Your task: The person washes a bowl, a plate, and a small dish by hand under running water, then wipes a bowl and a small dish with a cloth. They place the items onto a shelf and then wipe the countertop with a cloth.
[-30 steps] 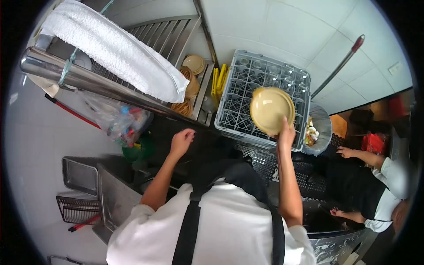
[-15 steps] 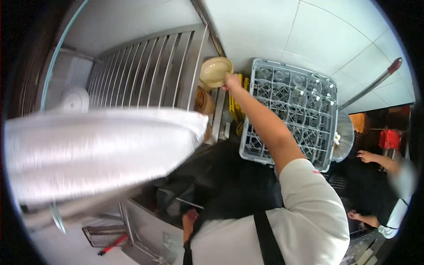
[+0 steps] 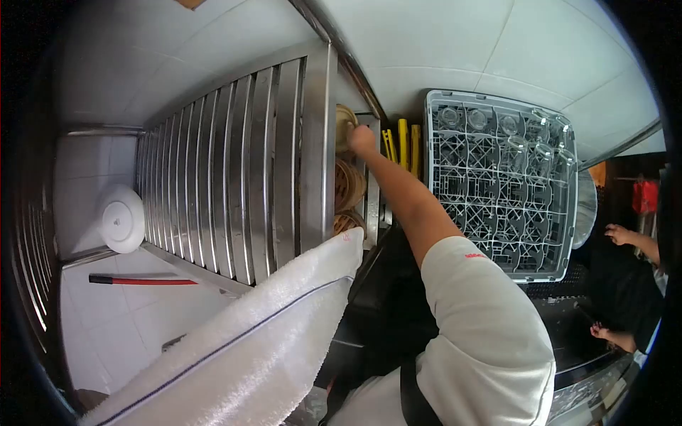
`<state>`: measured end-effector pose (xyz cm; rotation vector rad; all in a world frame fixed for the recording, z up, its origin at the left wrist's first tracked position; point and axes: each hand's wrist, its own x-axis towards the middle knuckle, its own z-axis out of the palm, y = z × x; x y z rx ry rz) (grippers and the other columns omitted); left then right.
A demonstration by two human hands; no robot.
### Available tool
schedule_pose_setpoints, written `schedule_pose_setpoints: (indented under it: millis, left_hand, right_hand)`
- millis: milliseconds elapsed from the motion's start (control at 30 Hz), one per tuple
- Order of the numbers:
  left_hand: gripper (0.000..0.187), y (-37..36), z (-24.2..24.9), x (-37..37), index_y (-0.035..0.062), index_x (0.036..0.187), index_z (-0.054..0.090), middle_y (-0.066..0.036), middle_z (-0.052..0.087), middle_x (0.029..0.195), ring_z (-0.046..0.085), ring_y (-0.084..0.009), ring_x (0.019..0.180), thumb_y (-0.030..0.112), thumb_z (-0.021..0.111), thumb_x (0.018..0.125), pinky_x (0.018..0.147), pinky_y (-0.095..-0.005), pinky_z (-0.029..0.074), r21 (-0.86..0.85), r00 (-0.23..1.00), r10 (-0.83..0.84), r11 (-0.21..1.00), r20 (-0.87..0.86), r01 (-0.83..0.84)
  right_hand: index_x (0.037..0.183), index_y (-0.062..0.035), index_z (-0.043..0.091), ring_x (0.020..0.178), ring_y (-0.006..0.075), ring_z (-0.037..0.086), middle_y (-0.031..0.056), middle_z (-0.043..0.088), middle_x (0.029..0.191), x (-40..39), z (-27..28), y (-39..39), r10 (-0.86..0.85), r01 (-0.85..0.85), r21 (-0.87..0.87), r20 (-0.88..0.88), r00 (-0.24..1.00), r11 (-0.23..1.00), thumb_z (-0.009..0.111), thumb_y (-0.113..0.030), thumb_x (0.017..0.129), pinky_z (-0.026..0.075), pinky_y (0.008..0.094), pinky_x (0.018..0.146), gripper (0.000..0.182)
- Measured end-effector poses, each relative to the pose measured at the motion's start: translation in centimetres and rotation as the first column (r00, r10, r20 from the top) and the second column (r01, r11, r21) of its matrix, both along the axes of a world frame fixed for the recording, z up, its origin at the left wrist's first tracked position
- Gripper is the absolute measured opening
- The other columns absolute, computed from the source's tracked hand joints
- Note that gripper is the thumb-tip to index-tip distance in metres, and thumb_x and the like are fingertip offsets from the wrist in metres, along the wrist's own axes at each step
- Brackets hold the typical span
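Observation:
My right hand (image 3: 362,140) grips the edge of a yellowish bowl (image 3: 344,122), fingers closed round it. The bowl is partly hidden behind the front edge of a slatted metal shelf (image 3: 320,170). Below it on the same lower level sit round brown baskets (image 3: 349,183) that look like bamboo steamers. A white towel (image 3: 263,334) with a blue stripe hangs close to the camera and covers the lower left. My left hand does not show; the towel covers that area.
A grey glass rack (image 3: 501,184) with several glasses stands right of my arm, beside yellow upright pieces (image 3: 403,145). A white plate (image 3: 122,219) is beyond the shelf's left end, near a red-handled tool (image 3: 142,280). At the far right are a co-worker's hands (image 3: 621,234).
The bowl has gone from above the shelf's end to partly behind its edge, still in my right hand. The towel has swung lower. My left hand has passed out of sight.

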<state>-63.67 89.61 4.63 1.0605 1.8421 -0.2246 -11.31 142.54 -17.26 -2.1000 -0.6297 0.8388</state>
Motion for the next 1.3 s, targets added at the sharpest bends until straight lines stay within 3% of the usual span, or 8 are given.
schedule_pose_setpoints:
  millis: [333, 600, 800, 867, 967, 1100, 1200, 1300]
  left_hand:
    - [0.023, 1.0, 0.7, 1.0, 0.0046, 0.091, 0.069, -0.008, 0.069, 0.077, 0.065, -0.0204, 0.068, 0.023, 0.057, 0.095, 0.06, -0.0348, 0.049, -0.006, 1.0, -0.018, 1.0, 0.011, 0.019]
    - [0.024, 3.4, -1.2, 3.2, 0.005, 0.093, 0.069, -0.009, 0.069, 0.077, 0.066, -0.0221, 0.069, 0.025, 0.057, 0.095, 0.061, -0.0362, 0.049, 0.047, 0.994, -0.091, 0.995, 0.054, 0.089]
    - [0.025, 12.6, -5.7, 8.9, 0.0054, 0.095, 0.069, -0.01, 0.069, 0.077, 0.067, -0.0234, 0.07, 0.027, 0.057, 0.095, 0.062, -0.0372, 0.05, 0.192, 0.957, -0.264, 0.952, 0.12, 0.239]
    - [0.025, 14.3, -5.7, 10.0, 0.0055, 0.095, 0.069, -0.011, 0.069, 0.077, 0.067, -0.0238, 0.071, 0.027, 0.057, 0.095, 0.063, -0.0375, 0.05, 0.215, 0.926, -0.357, 0.921, 0.123, 0.326]
    - [0.026, 16.4, -6.3, 12.3, 0.0056, 0.096, 0.069, -0.011, 0.069, 0.077, 0.067, -0.0244, 0.071, 0.028, 0.057, 0.095, 0.063, -0.038, 0.05, 0.275, 0.85, -0.504, 0.848, 0.154, 0.453]
    - [0.026, 17.9, -5.8, 15.8, 0.0059, 0.097, 0.069, -0.012, 0.069, 0.077, 0.068, -0.0252, 0.072, 0.029, 0.057, 0.095, 0.064, -0.0387, 0.05, 0.363, 0.703, -0.694, 0.701, 0.154, 0.614]
    - [0.027, 18.0, -4.7, 20.2, 0.006, 0.098, 0.069, -0.012, 0.069, 0.077, 0.068, -0.0259, 0.072, 0.03, 0.057, 0.096, 0.064, -0.0392, 0.051, 0.406, 0.554, -0.819, 0.561, 0.147, 0.722]
    - [0.027, 17.9, -4.5, 25.6, 0.0062, 0.098, 0.069, -0.013, 0.069, 0.077, 0.069, -0.0265, 0.073, 0.03, 0.057, 0.096, 0.065, -0.0396, 0.051, 0.459, 0.351, -0.924, 0.381, 0.153, 0.803]
  right_hand:
    - [0.095, 0.0112, 0.061, 0.098, 0.0499, 0.062, 0.0351, 0.065, 0.098, -2.2, 0.6, -1.3, -0.258, 0.258, -0.006, -0.033, 0.965, 0.966, 0.047, -0.058, 0.096, 0.048, 0.0536, 0.087, 0.07]
    - [0.093, 0.0078, 0.061, 0.095, 0.0495, 0.062, 0.0331, 0.065, 0.096, -1.9, 3.1, -5.7, -0.025, 0.023, -0.02, -0.123, 0.992, 1.0, 0.052, -0.055, 0.094, 0.049, 0.0534, 0.082, 0.064]
    - [0.107, 0.0013, 0.066, 0.102, 0.0394, 0.065, 0.0227, 0.07, 0.102, -0.3, 7.9, -11.3, -0.038, 0.054, 0.124, -0.127, 0.991, 0.991, 0.057, -0.041, 0.093, 0.05, 0.048, 0.088, 0.045]
    - [0.106, -0.0012, 0.066, 0.074, 0.0229, 0.069, 0.0123, 0.07, 0.087, -0.3, 5.7, -14.1, 0.061, 0.018, 0.28, -0.273, 0.96, 0.96, 0.055, -0.023, 0.095, 0.055, 0.0372, 0.065, 0.026]
    - [0.098, -0.004, 0.061, 0.064, 0.0126, 0.063, 0.0038, 0.064, 0.077, 1.2, 15.8, -26.0, 0.268, -0.094, 0.479, -0.309, 0.912, 0.872, 0.049, -0.02, 0.101, 0.05, 0.0278, 0.056, 0.021]
    - [0.087, -0.006, 0.06, 0.059, 0.0138, 0.062, 0.003, 0.065, 0.072, 4.1, 21.8, -44.7, 0.452, -0.412, 0.257, -0.119, 0.884, 0.874, 0.052, -0.036, 0.1, 0.051, 0.0328, 0.061, 0.034]
    - [0.096, -0.0103, 0.07, 0.067, 0.0177, 0.068, 0.0056, 0.068, 0.07, 5.3, 17.6, -58.7, 0.176, -0.162, 0.074, -0.286, 0.942, 0.984, 0.055, -0.039, 0.096, 0.053, 0.0329, 0.066, 0.033]
    - [0.101, -0.0099, 0.072, 0.064, 0.018, 0.069, 0.0053, 0.072, 0.075, 5.5, 16.4, -71.8, -0.199, 0.19, -0.117, -0.076, 0.977, 0.975, 0.059, -0.038, 0.092, 0.054, 0.0335, 0.066, 0.032]
